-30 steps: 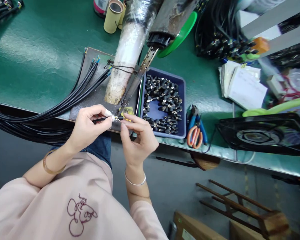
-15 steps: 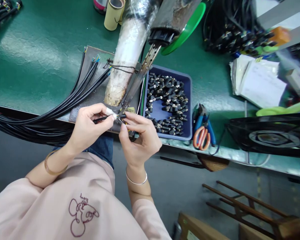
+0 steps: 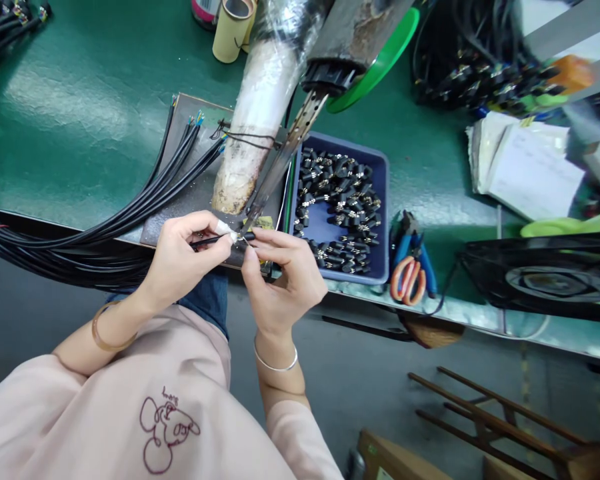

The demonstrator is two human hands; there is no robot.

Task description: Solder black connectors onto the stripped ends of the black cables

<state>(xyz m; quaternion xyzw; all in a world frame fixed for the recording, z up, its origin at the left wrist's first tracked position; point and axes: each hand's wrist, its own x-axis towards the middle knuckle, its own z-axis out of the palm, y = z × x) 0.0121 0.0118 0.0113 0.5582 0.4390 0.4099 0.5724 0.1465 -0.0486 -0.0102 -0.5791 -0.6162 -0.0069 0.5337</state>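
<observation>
My left hand (image 3: 187,257), with white wrap on a fingertip, is closed in a pinch round the end of a black cable (image 3: 204,241). Pinched in my right hand (image 3: 283,277) is a thin silvery solder wire (image 3: 247,241), its end close to the cable tip. A small black connector (image 3: 250,236) lies against the cable end, partly hidden by my fingers. Just above, a soldering iron (image 3: 285,150) in a fixed mount slants down, its tip at the joint between my hands. Whether the tip touches the joint, I cannot tell.
A blue tray (image 3: 385,220) of black connectors stands right of my hands, with pliers (image 3: 409,267) beside it. Bundled black cables (image 3: 105,233) run off left. A wrapped white duct (image 3: 250,107) hangs over the work plate (image 3: 173,173). Papers (image 3: 530,167) and a black fan (image 3: 545,280) lie right.
The whole view has shifted slightly, so things appear a little further right. Both hands keep their pinches at the iron's tip, with little other movement.
</observation>
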